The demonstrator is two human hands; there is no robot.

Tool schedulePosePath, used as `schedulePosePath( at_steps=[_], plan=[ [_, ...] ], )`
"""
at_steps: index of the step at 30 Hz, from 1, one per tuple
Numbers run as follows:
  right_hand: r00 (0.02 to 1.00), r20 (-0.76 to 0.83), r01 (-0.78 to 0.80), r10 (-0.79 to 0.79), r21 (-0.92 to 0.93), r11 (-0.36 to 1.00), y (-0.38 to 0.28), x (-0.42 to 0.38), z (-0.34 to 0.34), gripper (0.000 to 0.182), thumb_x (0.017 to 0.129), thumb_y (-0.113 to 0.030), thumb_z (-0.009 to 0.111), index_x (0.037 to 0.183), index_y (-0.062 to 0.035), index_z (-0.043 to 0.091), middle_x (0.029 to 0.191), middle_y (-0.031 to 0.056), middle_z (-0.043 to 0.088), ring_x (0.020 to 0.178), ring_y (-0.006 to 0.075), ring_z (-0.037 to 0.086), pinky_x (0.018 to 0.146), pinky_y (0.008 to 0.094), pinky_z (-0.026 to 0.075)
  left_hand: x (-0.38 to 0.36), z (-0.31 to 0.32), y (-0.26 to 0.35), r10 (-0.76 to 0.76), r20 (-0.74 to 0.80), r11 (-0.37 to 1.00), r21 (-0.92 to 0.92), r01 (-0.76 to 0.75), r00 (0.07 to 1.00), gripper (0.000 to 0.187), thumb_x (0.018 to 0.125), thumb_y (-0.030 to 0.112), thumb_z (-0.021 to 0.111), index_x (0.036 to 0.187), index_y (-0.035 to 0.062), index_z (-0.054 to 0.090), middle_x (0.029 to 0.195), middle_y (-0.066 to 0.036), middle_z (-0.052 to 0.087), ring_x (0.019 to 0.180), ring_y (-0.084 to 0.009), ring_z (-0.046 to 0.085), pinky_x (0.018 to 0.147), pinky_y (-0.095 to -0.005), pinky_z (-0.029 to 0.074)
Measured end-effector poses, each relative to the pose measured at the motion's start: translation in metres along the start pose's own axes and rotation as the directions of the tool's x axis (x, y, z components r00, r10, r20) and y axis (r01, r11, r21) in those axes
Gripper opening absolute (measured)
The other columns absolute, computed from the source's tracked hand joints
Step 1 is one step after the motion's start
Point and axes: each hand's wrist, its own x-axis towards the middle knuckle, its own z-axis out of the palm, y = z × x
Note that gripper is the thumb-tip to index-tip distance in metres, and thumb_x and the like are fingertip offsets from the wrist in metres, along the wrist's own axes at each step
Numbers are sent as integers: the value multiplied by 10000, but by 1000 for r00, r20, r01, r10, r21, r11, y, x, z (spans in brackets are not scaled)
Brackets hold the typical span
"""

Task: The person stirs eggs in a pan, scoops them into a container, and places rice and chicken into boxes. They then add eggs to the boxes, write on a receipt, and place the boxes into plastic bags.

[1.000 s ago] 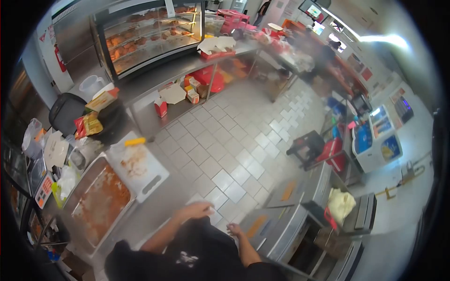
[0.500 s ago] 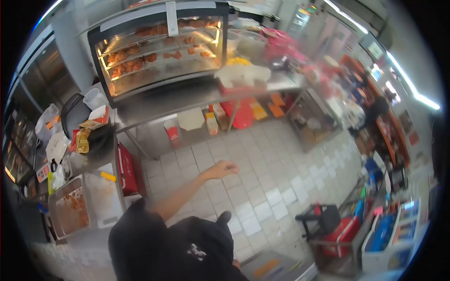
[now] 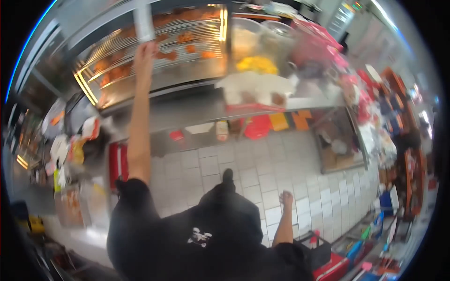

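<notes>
My left hand (image 3: 147,48) is stretched up and forward, its fingers closed at the lower end of the pale vertical handle (image 3: 143,21) on a lit food display cabinet (image 3: 190,77). Behind the glass, pieces of browned fried food (image 3: 186,37) lie on wire shelves. Low on the right, my right hand (image 3: 286,200) hangs over the tiled floor with its fingers curled, and nothing shows in it. Motion blurs both hands somewhat.
A steel counter (image 3: 187,108) runs below the cabinet, carrying a white-lined tray (image 3: 255,89), yellow food (image 3: 257,64) and clear tubs (image 3: 246,37). Pink bags (image 3: 318,44) are piled further right. Packets and food trays crowd the left side. A steel-framed stand (image 3: 344,140) is at right.
My left arm has swung up from above the floor to the cabinet handle. My right hand has come into view at lower right. The view has moved closer to the counter.
</notes>
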Motion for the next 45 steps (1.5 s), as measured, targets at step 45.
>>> schedulePosePath(
  at_steps=[45],
  plan=[
    [-21, 803, 962, -596, -147, -231, -628, 324, 376, 156, 804, -172, 605, 827, -75, 725, 813, 140, 709, 777, 297, 698, 688, 434, 544, -76, 364, -192, -775, 595, 631, 712, 310, 211, 327, 854, 65, 652, 1174, 12, 607, 1015, -107, 660, 835, -172, 675, 730, -309, 553]
  ],
)
